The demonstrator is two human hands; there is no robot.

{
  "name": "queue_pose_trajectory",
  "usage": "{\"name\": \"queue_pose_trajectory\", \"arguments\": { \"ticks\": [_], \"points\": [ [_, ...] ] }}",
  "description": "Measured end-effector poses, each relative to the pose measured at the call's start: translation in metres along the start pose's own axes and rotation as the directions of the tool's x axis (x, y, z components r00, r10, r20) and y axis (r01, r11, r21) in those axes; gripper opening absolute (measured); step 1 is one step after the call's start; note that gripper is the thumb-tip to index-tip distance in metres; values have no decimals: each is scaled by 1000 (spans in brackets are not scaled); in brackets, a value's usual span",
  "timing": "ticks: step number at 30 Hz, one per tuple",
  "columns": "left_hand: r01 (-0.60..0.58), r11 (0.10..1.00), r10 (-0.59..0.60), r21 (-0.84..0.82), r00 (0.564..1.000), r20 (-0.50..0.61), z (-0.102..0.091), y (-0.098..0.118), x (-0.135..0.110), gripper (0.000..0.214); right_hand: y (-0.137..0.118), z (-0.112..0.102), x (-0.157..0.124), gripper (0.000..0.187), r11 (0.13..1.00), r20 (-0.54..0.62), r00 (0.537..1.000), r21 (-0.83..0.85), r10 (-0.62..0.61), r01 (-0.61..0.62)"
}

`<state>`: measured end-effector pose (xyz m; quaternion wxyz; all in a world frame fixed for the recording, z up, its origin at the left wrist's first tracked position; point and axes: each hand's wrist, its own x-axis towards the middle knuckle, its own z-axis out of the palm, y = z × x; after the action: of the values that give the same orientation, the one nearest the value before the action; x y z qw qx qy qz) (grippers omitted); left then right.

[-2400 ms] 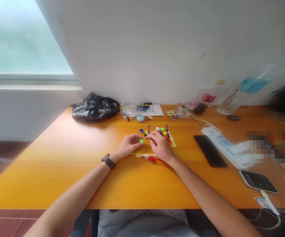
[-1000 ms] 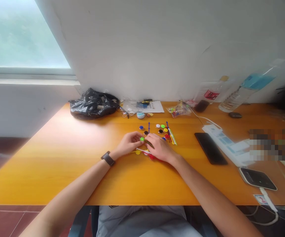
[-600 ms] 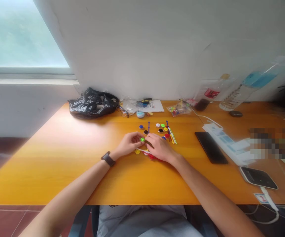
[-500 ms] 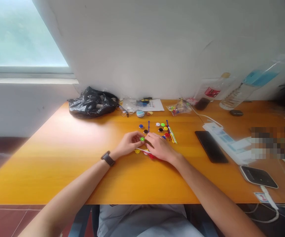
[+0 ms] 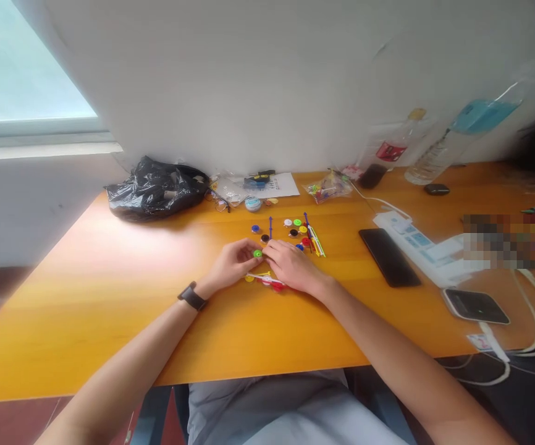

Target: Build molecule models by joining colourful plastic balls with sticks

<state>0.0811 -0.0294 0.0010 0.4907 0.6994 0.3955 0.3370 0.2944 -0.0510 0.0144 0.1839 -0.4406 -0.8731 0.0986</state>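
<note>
My left hand (image 5: 231,264) and my right hand (image 5: 290,267) meet over the middle of an orange table (image 5: 110,290). Both pinch a small green disc (image 5: 257,253) between their fingertips. What else the right fingers hold is hidden. A black band sits on my left wrist. Under the hands lie a yellow stick and red pieces (image 5: 267,281). Just beyond the hands lie several small coloured discs (image 5: 295,227), a blue stick (image 5: 270,226) and a bundle of coloured sticks (image 5: 314,238).
A black plastic bag (image 5: 154,188) sits at the back left near a paper sheet (image 5: 267,184) and a clear bag of parts (image 5: 327,187). To the right lie a black phone (image 5: 388,256), a white power strip (image 5: 418,244), another phone (image 5: 475,305), cables and a water bottle (image 5: 453,142).
The view has swung right and tilted, so everything sits further left and lower. My hands stay together on the green disc; the right fingers have closed in on it since 2.4 s ago.
</note>
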Motion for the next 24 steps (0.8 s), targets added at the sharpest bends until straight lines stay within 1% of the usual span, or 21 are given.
{"name": "queue_pose_trajectory", "arguments": {
  "ticks": [2, 4, 6, 8, 10, 13, 15, 17, 20, 24],
  "points": [
    [13, 1000, -13, -22, 1000, -15, -1, -1, 1, 38, 1, 2, 0, 4, 1000, -16, 1000, 18, 10, -10],
    [12, 997, -15, -72, 999, -40, -1, 0, 1, 37, 2, 2, 0, 5, 999, -32, 999, 41, 21, -19],
    [6, 991, -16, -133, 997, -76, -1, 1, 2, 37, 2, 3, 0, 14, 996, -58, 997, 80, 48, -43],
    [8, 983, -29, -185, 994, -109, -1, 3, 2, 37, 4, 4, 0, 25, 986, -101, 991, 153, 87, -71],
    [17, 976, -48, -218, 989, -137, -1, 4, 3, 36, 7, 4, 2, 29, 964, -177, 976, 254, 125, -77],
    [38, 970, -79, -242, 983, -164, -1, 4, 3, 36, 10, 4, 5, 23, 921, -315, 937, 388, 151, -18],
    [52, 966, -95, -254, 982, -161, -1, 4, 3, 37, 10, 4, 7, 17, 889, -378, 908, 457, 181, 13],
    [61, 963, -103, -264, 984, -148, -1, 5, 3, 38, 9, 5, 9, 14, 844, -398, 888, 535, 232, 20],
    [62, 961, -102, -269, 986, -135, -2, 7, 2, 39, 10, 7, 10, 14, 774, -392, 868, 633, 304, 15],
    [56, 966, -87, -253, 990, -112, -3, 9, 2, 40, 10, 9, 9, 11, 770, -390, 862, 638, 324, 0]
  ]
}}
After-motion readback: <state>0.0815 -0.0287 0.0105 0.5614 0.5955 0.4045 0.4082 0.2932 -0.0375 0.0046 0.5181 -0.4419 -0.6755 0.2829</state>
